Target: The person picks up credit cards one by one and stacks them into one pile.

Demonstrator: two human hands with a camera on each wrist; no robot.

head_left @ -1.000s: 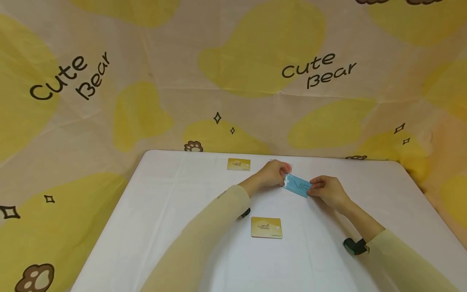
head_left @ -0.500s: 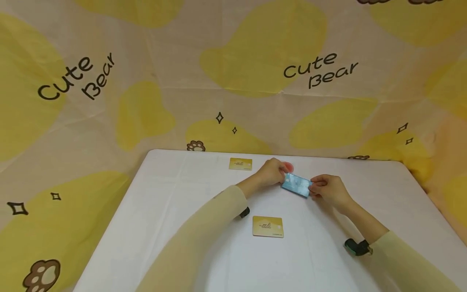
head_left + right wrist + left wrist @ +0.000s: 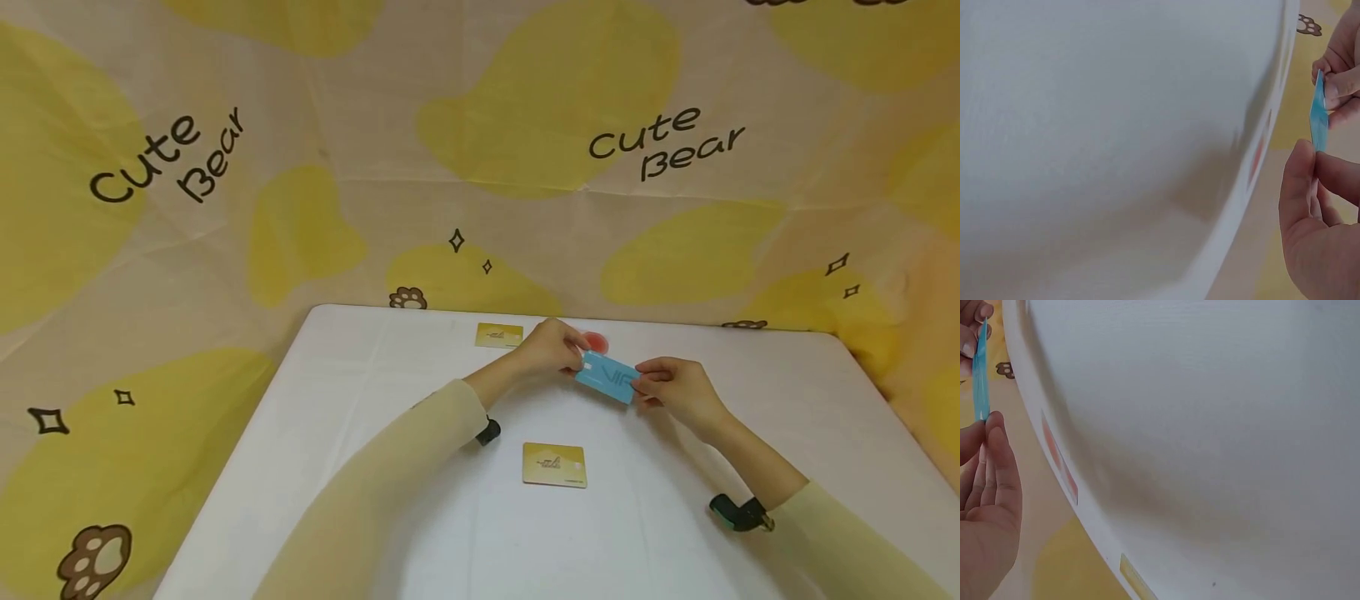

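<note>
Both hands are on the blue card here, and it's up off the white table, slanting with the VIP lettering facing the wearer. The left hand pinches one end, thumb against fingers; the right hand has the other end in a matching pinch, a narrow grip on each side with the middle of the card bare between them. Just behind the card lies a reddish disc, too small and too covered to say whether it's loose or printed on something. One yellow card sits by the left wrist near the far edge, another gold card lies nearer the wearer, neither one touched. Now, the danger: those holds look shallow, so I'd judge that uneven pull could pop one end free and flip the card onto the table. Squeeze the ends inward and it would probably bow; the right wrist view hints at a bend, though it's nearly edge-on. And dipping the left fingertips could brush that disc out of place.
</note>
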